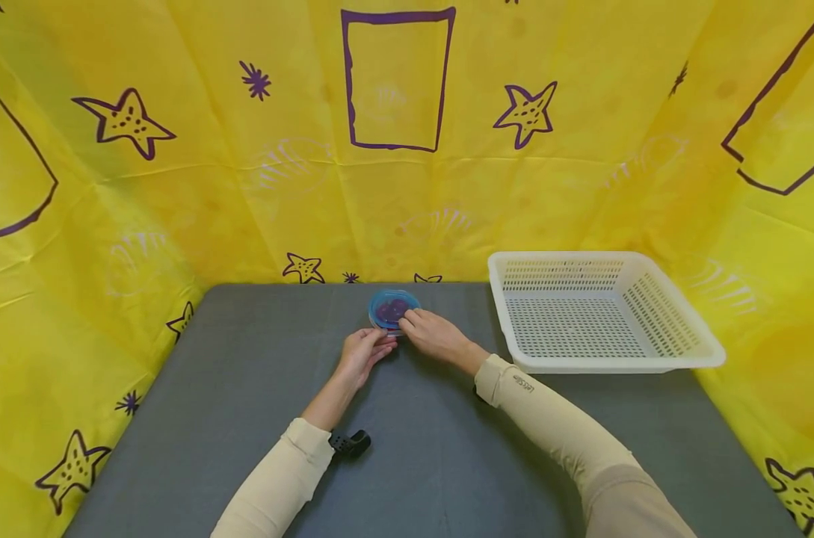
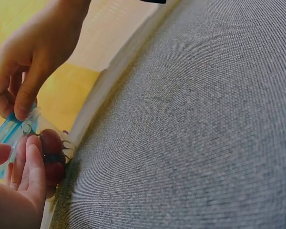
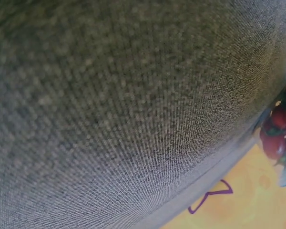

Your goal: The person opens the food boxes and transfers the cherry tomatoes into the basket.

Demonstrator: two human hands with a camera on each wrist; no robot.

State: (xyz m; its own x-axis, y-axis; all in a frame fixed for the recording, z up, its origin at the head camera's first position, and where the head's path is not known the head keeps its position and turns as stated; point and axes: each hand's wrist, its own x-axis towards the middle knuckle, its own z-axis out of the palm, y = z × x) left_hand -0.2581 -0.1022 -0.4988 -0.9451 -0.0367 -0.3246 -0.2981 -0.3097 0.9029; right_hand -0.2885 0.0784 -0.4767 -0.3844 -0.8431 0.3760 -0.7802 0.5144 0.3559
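A small clear plastic tub with a blue lid (image 1: 377, 300) sits near the far edge of the table. Red cherry tomatoes (image 2: 52, 143) with green stems show through its side, and they also appear at the right edge of the right wrist view. My left hand (image 1: 359, 355) grips the near left side of the tub, thumb up by the rim and fingers below against the wall. At the lid's right near edge, my right hand (image 1: 439, 336) pinches the rim with bent fingers. In the left wrist view, the right thumb presses the blue edge.
To the right of the tub stands a white plastic basket (image 1: 615, 365) with slotted walls and a mesh bottom. Grey cloth covers the table (image 1: 420, 448). Yellow patterned fabric (image 1: 407, 202) rises behind it and along both sides.
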